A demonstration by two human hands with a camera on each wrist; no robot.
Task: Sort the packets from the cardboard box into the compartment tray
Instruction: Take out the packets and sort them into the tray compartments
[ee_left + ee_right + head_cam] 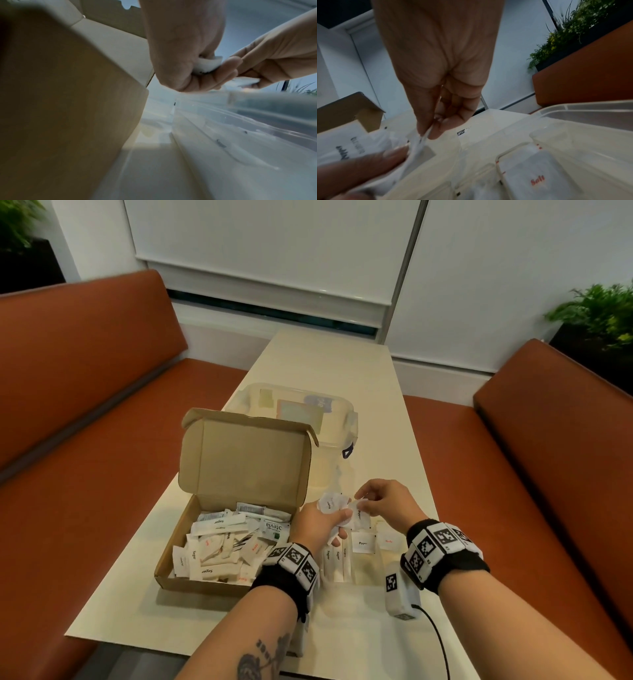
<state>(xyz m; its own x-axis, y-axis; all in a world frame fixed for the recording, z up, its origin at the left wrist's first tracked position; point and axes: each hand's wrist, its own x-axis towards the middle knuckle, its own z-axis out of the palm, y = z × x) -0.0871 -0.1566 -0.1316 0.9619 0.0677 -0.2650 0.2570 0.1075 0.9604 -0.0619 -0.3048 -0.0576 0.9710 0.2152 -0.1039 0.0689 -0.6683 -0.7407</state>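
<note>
The open cardboard box [239,508] holds several white packets [212,546]. To its right stands the clear compartment tray [363,570], with sugar sticks [337,559], a pepper packet [364,542] and a salt packet [388,541] in separate compartments. Above the tray my left hand [318,522] grips a bunch of white packets [330,503]. My right hand [380,501] pinches one packet [359,513] of that bunch between thumb and forefinger. In the right wrist view the right hand's fingertips [435,132] pinch that packet's [418,146] edge above the tray's wall [573,108].
A clear lidded plastic container [298,412] stands behind the box on the cream table [325,361]. A white marker device [400,594] with a black cable lies at the tray's front right. Orange benches [85,371] flank the table on both sides.
</note>
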